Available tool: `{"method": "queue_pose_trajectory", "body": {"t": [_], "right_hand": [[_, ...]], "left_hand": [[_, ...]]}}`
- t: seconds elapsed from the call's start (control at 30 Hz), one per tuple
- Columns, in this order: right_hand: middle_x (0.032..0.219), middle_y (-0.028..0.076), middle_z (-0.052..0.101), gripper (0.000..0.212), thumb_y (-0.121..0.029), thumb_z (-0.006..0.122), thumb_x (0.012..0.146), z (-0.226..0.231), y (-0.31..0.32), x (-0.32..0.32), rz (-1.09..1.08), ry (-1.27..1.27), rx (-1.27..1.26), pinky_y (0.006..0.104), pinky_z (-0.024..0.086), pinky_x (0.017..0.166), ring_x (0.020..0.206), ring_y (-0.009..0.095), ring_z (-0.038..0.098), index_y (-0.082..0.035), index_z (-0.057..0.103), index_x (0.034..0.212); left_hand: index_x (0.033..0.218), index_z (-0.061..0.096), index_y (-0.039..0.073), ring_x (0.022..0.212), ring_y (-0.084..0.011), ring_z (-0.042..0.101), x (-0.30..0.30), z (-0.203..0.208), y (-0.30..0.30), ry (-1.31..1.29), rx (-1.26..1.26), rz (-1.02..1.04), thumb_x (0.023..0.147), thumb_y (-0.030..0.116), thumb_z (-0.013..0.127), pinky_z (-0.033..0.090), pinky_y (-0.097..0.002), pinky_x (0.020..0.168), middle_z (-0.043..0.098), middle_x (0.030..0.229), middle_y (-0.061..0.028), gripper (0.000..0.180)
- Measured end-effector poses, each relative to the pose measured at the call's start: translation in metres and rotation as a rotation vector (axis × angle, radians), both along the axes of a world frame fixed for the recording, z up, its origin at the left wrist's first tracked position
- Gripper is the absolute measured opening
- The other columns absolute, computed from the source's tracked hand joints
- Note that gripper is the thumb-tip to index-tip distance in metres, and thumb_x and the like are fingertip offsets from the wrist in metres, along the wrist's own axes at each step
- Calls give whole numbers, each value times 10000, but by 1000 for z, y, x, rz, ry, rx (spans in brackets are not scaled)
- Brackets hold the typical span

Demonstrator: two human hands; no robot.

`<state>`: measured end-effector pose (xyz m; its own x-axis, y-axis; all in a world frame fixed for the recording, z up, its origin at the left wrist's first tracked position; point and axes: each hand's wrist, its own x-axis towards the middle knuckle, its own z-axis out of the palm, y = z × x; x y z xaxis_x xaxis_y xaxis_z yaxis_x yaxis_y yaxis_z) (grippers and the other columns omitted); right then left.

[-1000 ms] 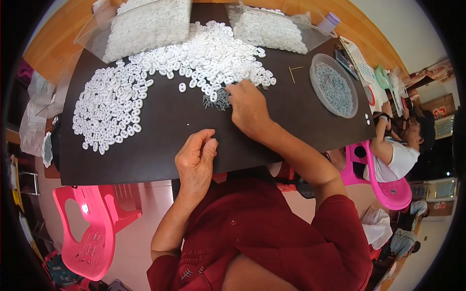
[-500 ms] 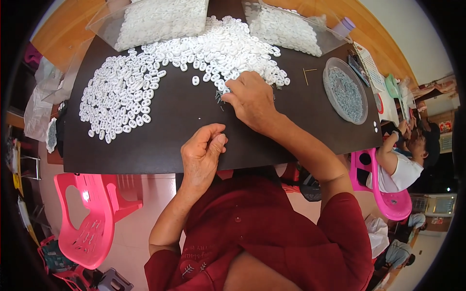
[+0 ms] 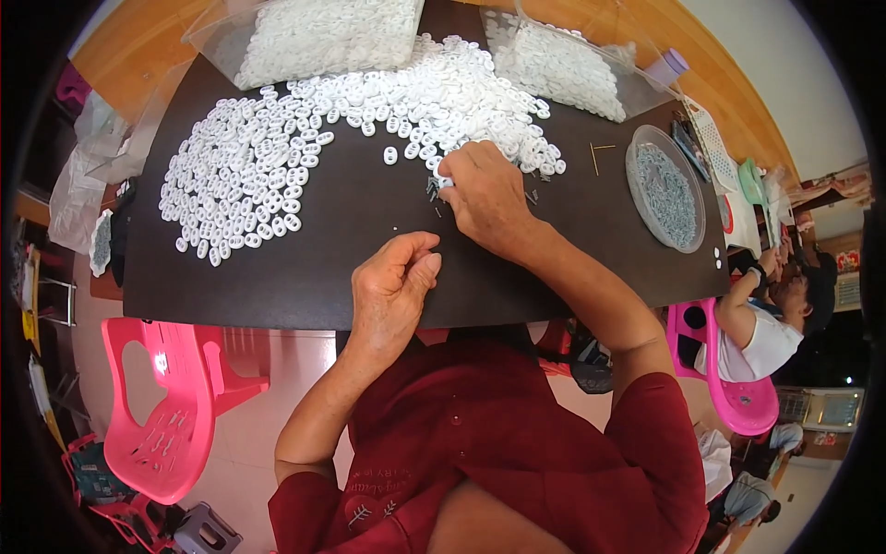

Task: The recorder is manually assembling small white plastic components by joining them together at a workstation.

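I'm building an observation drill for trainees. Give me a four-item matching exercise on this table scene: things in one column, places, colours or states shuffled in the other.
1. Right hand
2. Left hand
3. Round tub
4. Thin rods

A. By the table's near edge
B. Gold-coloured
C. At the white pile's near edge
D. Filled with small grey pieces

Pairs: 1-C, 2-A, 3-D, 4-B
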<state>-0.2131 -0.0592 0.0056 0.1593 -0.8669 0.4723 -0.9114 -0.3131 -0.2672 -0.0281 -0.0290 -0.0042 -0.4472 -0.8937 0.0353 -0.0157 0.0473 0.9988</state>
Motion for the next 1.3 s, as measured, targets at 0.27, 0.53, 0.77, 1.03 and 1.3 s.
{"method": "queue_pose_trajectory", "body": {"t": [0.27,0.53,0.77,1.03,1.3], "right_hand": [[788,104,539,219,-14,690,678,3,3,-4,51,-128,-32,396,427,663,784,303,539,-54,534,826],[732,17,516,161,-20,694,718,14,23,-26,-23,-361,184,244,415,559,611,93,476,-32,587,838],[736,16,525,125,-17,674,738,16,27,-28,-58,-371,215,240,422,571,624,93,485,-28,608,844],[738,81,534,121,-43,685,732,3,39,-39,-15,-118,8,349,446,622,717,257,550,-46,615,831],[751,81,532,145,-56,706,703,9,66,-16,53,-126,-23,364,448,607,722,269,545,-56,620,819]], "left_hand": [[1043,628,-1,664,-58,547,6,8,-14,-78,-94,74,901,138,599,428,-185,552,626,812,-15,201],[910,623,-4,708,-314,622,3,16,-79,-403,-640,230,788,35,634,482,-392,635,626,820,-164,128],[941,636,18,728,-341,603,-21,6,-117,-831,-820,213,802,186,661,457,-416,631,602,787,-167,220],[828,607,12,760,-351,601,-26,-2,-131,-855,-801,194,784,181,652,449,-441,671,610,814,-170,180],[833,591,11,763,-323,613,-22,5,-134,-776,-619,150,768,186,660,451,-409,674,632,761,-147,199]]}}
